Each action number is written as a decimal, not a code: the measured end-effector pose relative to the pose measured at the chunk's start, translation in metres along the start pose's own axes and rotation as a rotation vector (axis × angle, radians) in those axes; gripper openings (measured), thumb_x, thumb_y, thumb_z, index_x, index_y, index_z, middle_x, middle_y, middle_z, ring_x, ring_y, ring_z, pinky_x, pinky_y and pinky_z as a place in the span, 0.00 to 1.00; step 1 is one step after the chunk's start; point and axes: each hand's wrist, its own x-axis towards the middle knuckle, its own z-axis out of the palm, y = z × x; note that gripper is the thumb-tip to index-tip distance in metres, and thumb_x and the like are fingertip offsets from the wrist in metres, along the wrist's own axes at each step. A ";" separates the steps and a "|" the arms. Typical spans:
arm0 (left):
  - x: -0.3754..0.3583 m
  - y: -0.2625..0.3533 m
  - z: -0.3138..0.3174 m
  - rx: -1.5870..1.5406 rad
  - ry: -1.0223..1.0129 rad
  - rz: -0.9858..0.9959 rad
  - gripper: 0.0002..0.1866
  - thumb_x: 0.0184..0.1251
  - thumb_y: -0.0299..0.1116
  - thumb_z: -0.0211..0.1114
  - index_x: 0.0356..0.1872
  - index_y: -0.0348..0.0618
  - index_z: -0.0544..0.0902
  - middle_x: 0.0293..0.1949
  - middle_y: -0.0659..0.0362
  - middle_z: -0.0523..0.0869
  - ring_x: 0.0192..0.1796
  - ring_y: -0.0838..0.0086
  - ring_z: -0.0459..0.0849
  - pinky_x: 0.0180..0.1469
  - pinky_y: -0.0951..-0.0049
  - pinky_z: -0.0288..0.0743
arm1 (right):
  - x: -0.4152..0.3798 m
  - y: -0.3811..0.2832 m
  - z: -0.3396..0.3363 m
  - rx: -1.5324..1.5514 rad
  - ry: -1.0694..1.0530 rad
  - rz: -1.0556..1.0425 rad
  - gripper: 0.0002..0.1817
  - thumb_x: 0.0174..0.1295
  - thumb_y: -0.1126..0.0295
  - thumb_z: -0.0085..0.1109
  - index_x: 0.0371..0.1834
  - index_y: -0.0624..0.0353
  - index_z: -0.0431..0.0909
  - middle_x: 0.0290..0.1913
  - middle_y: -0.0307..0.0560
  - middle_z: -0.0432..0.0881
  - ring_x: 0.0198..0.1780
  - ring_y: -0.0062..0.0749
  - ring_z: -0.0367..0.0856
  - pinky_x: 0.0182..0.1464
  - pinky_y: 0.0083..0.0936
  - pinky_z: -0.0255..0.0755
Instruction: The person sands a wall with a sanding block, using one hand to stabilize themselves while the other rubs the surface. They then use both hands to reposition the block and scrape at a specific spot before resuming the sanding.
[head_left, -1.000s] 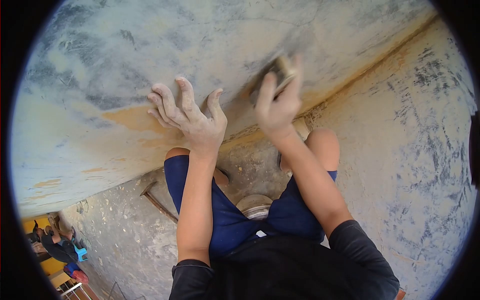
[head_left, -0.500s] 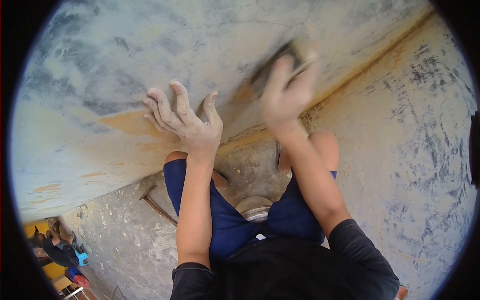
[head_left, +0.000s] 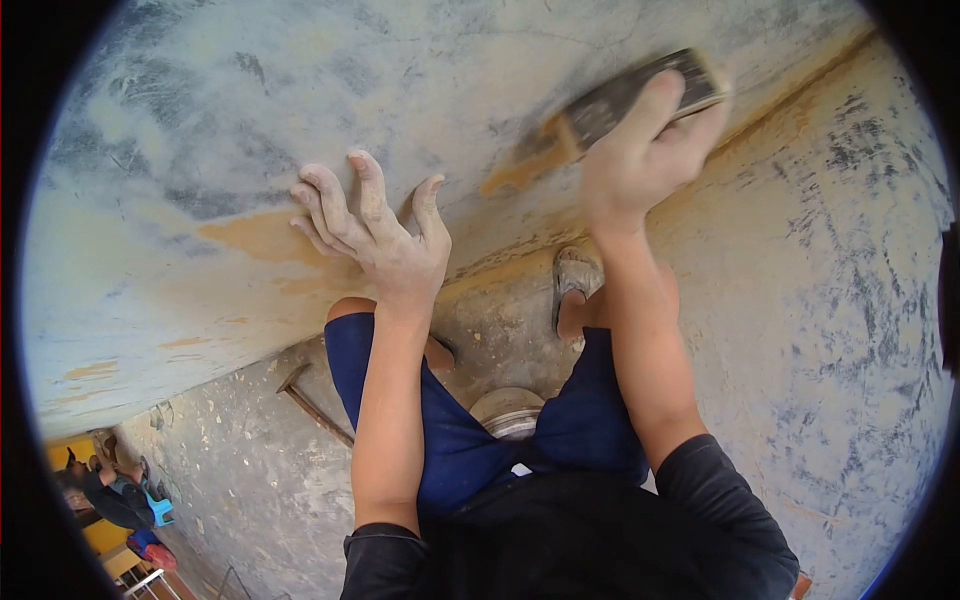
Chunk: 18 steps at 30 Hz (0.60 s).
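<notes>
My right hand [head_left: 640,160] grips a dark sanding block [head_left: 625,100] and presses it flat against the pale, patchy wall [head_left: 300,90], high near the inner corner. An orange-brown smear trails from the block's left end. My left hand [head_left: 375,235] rests on the same wall lower and to the left, fingers spread and dusty, beside an orange patch [head_left: 255,235]. It holds nothing. Below are my knees in blue shorts [head_left: 460,440], as I crouch facing the wall.
A second wall [head_left: 830,300] meets the first at an orange-stained corner seam on the right. On the dusty floor lie a metal tool with a bent head [head_left: 315,400] and a round bucket [head_left: 508,412] between my legs. Another person [head_left: 110,495] crouches far left.
My right hand has slid the sanding block up and to the right along the wall, towards the corner. My left hand has stayed braced in the same place.
</notes>
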 end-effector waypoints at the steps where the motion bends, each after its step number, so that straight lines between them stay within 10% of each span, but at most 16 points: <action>1: -0.001 0.000 0.001 -0.013 0.010 -0.004 0.40 0.65 0.47 0.72 0.75 0.43 0.65 0.78 0.42 0.50 0.83 0.50 0.37 0.79 0.46 0.25 | -0.013 0.017 0.004 -0.131 0.004 -0.248 0.26 0.70 0.73 0.54 0.68 0.77 0.63 0.43 0.56 0.85 0.31 0.31 0.84 0.32 0.26 0.78; 2: -0.002 0.000 0.002 -0.027 0.019 -0.007 0.40 0.65 0.47 0.72 0.74 0.43 0.65 0.78 0.42 0.51 0.83 0.50 0.37 0.79 0.46 0.26 | -0.027 0.034 0.006 -0.263 0.010 -0.495 0.29 0.69 0.74 0.55 0.70 0.79 0.61 0.41 0.61 0.85 0.25 0.31 0.84 0.26 0.27 0.77; 5: -0.002 0.001 0.002 -0.004 0.014 -0.003 0.40 0.66 0.47 0.71 0.74 0.43 0.65 0.78 0.43 0.51 0.83 0.50 0.37 0.79 0.47 0.25 | -0.093 0.057 -0.004 -0.268 -0.267 -0.341 0.29 0.70 0.73 0.54 0.70 0.78 0.61 0.39 0.58 0.86 0.25 0.29 0.84 0.25 0.26 0.76; 9: -0.003 0.000 -0.004 0.008 -0.015 -0.005 0.40 0.66 0.47 0.71 0.75 0.43 0.65 0.79 0.43 0.50 0.83 0.50 0.37 0.79 0.46 0.26 | -0.012 0.014 0.003 -0.273 -0.019 -0.392 0.25 0.73 0.71 0.52 0.69 0.74 0.64 0.36 0.57 0.86 0.22 0.27 0.81 0.22 0.26 0.73; 11: -0.001 -0.001 0.000 -0.012 0.008 0.003 0.40 0.66 0.48 0.71 0.75 0.43 0.65 0.79 0.43 0.51 0.83 0.50 0.38 0.79 0.46 0.26 | 0.007 -0.003 0.004 -0.018 0.081 -0.166 0.19 0.74 0.72 0.50 0.63 0.72 0.68 0.43 0.53 0.82 0.39 0.29 0.81 0.43 0.21 0.76; 12: -0.001 0.000 0.001 -0.015 0.014 0.003 0.40 0.66 0.48 0.71 0.75 0.43 0.65 0.79 0.43 0.51 0.83 0.50 0.38 0.79 0.46 0.26 | 0.004 0.023 -0.001 -0.251 0.054 -0.447 0.26 0.74 0.70 0.51 0.71 0.74 0.62 0.34 0.51 0.85 0.21 0.25 0.78 0.21 0.23 0.70; 18: 0.002 0.002 0.003 -0.005 0.019 -0.011 0.40 0.66 0.47 0.71 0.75 0.43 0.64 0.78 0.43 0.51 0.83 0.49 0.37 0.79 0.45 0.25 | -0.053 0.037 0.001 -0.251 -0.192 -0.418 0.34 0.71 0.72 0.54 0.74 0.80 0.53 0.35 0.53 0.85 0.22 0.23 0.79 0.22 0.23 0.71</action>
